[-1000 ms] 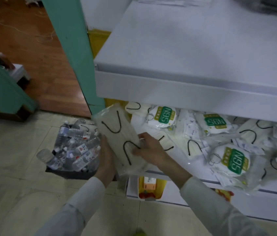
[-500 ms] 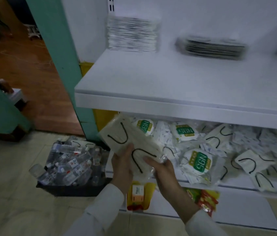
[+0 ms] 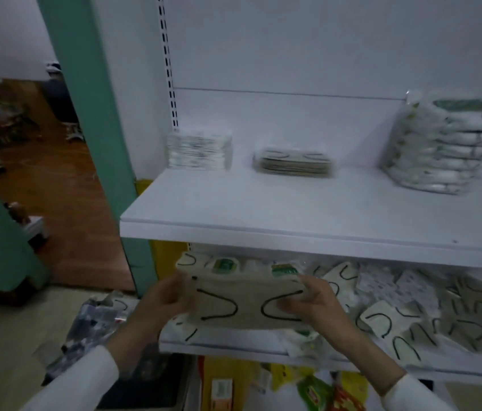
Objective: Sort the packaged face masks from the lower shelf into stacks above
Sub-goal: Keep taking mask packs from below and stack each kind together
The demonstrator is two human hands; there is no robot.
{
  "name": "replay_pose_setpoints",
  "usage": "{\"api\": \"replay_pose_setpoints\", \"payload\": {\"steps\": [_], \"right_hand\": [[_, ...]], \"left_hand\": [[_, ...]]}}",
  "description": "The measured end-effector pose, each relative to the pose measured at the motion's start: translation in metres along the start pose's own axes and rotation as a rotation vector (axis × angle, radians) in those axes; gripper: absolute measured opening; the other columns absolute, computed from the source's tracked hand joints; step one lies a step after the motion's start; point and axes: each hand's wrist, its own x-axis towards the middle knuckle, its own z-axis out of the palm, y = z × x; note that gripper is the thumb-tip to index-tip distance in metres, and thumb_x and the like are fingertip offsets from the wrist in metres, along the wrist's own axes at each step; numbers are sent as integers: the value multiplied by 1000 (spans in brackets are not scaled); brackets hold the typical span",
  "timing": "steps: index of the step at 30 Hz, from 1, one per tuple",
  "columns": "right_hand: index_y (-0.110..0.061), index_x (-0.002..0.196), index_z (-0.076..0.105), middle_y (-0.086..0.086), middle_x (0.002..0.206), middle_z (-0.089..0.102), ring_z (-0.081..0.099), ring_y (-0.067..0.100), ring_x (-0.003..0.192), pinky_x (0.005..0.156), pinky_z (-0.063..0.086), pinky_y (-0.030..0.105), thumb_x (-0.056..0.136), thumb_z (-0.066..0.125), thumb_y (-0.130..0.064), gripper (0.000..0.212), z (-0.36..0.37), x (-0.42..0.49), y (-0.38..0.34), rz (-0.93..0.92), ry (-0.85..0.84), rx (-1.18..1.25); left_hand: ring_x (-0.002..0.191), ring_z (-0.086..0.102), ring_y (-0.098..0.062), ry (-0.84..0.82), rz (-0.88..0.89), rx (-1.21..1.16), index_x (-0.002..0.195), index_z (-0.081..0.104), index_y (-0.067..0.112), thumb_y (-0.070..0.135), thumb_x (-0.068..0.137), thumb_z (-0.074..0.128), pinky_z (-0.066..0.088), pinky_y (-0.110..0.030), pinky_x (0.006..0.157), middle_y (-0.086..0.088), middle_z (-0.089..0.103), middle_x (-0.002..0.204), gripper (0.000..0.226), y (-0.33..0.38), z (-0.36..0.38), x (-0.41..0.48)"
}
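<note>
Asker: Where is the pack (image 3: 248, 304) held, and how?

Watcher: It is held flat and level in front of the lower shelf (image 3: 228, 347), just below the edge of the upper shelf (image 3: 263, 229). Its left end is pinched by the left hand (image 3: 159, 304), its right end by the right hand (image 3: 317, 304); both grips are closed on the pack, though how the fingers lie beneath cannot be told.

Asker: Why by both ends?

Watcher: The wrapper is judged thin and limp; held at both ends it is kept flat, so that the black ear loops can be seen and matched.

Asker: Matched to what?

Watcher: Three stacks are set well apart at the back of the upper shelf: a white stack (image 3: 199, 151) at the left, a beige stack (image 3: 293, 161) in the middle, a puffy stack (image 3: 441, 149) at the right. Black loops are shown on the middle one, so it is judged the likely place. Kinds are kept apart so that each can be found at once.

Asker: How much is left?

Watcher: Many loose masks (image 3: 397, 318) are heaped on the lower shelf, so much of the sorting is judged undone.
</note>
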Motion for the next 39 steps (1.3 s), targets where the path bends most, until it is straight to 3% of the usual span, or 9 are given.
{"api": "replay_pose_setpoints", "payload": {"steps": [3, 5, 10, 13, 16, 23, 27, 32, 39], "right_hand": [[-16, 88, 74, 1, 88, 75, 70, 15, 82, 69, 54, 24, 78, 69, 9, 28, -12, 2, -40, -125, -25, -49], [-14, 94, 69, -8, 85, 71, 67, 8, 80, 68, 51, 21, 76, 72, 1, 23, -20, 15, -69, -254, -5, -111], [-17, 102, 65, -10, 91, 71, 67, 7, 87, 74, 53, 20, 76, 72, 6, 35, -33, 72, -113, -371, 81, -123], [-14, 105, 66, 5, 99, 72, 68, 18, 92, 79, 56, 31, 73, 75, 5, 38, -35, 102, -109, -321, 83, -68], [-17, 109, 61, 6, 100, 69, 69, 16, 87, 73, 57, 32, 71, 79, -2, 44, -36, 118, -92, -194, 97, -49], [-16, 112, 60, 7, 106, 71, 68, 23, 98, 81, 57, 37, 69, 81, -4, 50, -53, 122, -76, -145, 128, 69], [-7, 101, 67, 6, 98, 73, 69, 18, 91, 81, 54, 25, 73, 77, -1, 29, -72, 119, -78, -164, 95, -69], [-11, 82, 73, 0, 72, 72, 66, 10, 70, 69, 52, 23, 76, 76, -3, 10, -85, 123, -76, -139, 120, -132], [-3, 83, 73, 8, 65, 71, 66, 14, 60, 60, 55, 22, 77, 73, 1, 8, -103, 136, -78, -77, 250, -26]], "left_hand": [[90, 68, -8, -57, 199, 49, 94, 75, 32, 15, 76, 75, 53, -16, 71, 7, 73, 94, 25, 46, 10, -13], [73, 64, 9, -12, 343, 97, 72, 72, 50, 0, 82, 66, 50, -9, 63, 25, 70, 76, 52, 83, 18, -10], [72, 57, 9, 141, 535, 131, 86, 56, 26, -12, 82, 55, 45, -13, 67, 15, 62, 78, 38, 148, 33, 41], [77, 49, -13, 161, 484, 101, 83, 52, 19, -5, 82, 56, 38, -20, 67, -2, 49, 80, 25, 153, 38, 70], [88, 57, -13, 148, 390, 68, 90, 58, 27, -10, 82, 54, 46, -19, 73, 3, 62, 90, 38, 137, 42, 86], [108, 57, -23, 138, 287, 113, 117, 56, 8, -6, 83, 55, 49, -34, 90, -11, 63, 115, 37, 123, 33, 102], [84, 57, -8, 172, 323, 215, 102, 59, 6, -7, 87, 49, 45, -9, 68, -1, 63, 92, 22, 122, 31, 98], [79, 59, -16, 205, 335, 265, 90, 66, 8, -3, 85, 60, 49, -23, 75, -2, 65, 83, 13, 123, 17, 99], [57, 62, -7, 231, 315, 273, 91, 69, 9, -7, 80, 66, 51, -9, 55, 6, 68, 61, 19, 146, 30, 118]]}}
